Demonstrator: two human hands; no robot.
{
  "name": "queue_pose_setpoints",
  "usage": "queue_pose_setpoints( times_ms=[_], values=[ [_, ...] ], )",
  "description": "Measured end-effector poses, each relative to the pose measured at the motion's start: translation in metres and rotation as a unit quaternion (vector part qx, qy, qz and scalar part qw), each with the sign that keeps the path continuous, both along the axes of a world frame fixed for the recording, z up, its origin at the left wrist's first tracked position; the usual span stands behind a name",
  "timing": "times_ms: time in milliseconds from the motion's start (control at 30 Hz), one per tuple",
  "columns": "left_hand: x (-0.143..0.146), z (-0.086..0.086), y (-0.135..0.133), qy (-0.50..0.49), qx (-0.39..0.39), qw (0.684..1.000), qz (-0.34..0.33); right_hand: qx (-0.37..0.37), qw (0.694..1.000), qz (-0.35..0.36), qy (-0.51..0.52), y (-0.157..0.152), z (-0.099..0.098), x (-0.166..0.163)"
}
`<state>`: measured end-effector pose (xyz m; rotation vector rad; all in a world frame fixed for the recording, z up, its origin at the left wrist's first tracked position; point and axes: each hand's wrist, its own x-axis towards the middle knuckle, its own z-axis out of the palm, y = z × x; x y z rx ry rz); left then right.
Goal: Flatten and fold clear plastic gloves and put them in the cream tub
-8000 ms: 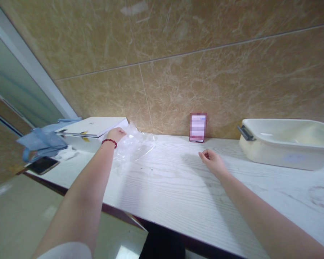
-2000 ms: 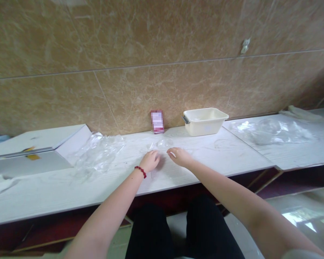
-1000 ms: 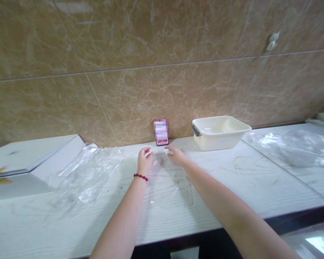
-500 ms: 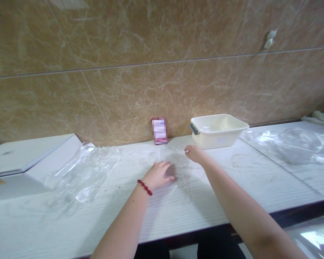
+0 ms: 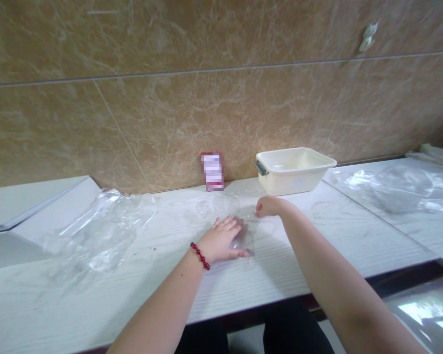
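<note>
A see-through plastic piece (image 5: 227, 202) with rounded outlines lies on the white wood-grain table (image 5: 162, 295); its full shape is hard to make out. My left hand (image 5: 223, 241), with a red bead bracelet at the wrist, is spread over its near part, thumb pointing right. Under that palm a rounded clear bulge glints. To the right, my right hand (image 5: 270, 206) has its fingers curled together at what looks like the plastic's right edge. Just behind my right hand stands a cream plastic tub (image 5: 291, 182) with a grey side handle.
Crumpled clear film (image 5: 107, 231) lies left, beside a white box (image 5: 55, 206). A small pixelated red-and-white card or packet (image 5: 213, 172) leans on the brown marble wall (image 5: 177, 118). More clear bags (image 5: 398, 187) lie right, past a table seam. A small white figure (image 5: 368, 38) is on the wall.
My left hand has shifted right and spread its fingers wider over the clear plastic. The right hand's fingers have curled in and turned downward. The view has tilted slightly down.
</note>
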<state>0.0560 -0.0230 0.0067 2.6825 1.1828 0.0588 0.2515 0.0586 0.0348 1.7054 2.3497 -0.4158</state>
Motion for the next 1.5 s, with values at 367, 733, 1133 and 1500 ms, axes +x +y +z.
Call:
queue_pose_setpoints(
  times_ms=[367,733,1133,1500],
  values=[
    [0.014,-0.01,-0.006,0.023,0.009,0.999,0.026,0.052,0.998,-0.019,-0.043,0.0,-0.001,-0.008],
    [0.01,-0.018,-0.005,0.016,-0.039,0.998,0.036,0.095,0.995,0.001,0.015,-0.003,0.001,-0.01],
    [0.009,-0.013,-0.005,-0.005,-0.041,0.998,0.042,0.147,0.968,0.068,0.192,-0.01,0.001,-0.015],
    [0.014,-0.011,0.016,-0.383,-0.082,0.881,0.267,0.026,0.957,0.121,0.261,-0.021,0.002,-0.024]
  ],
)
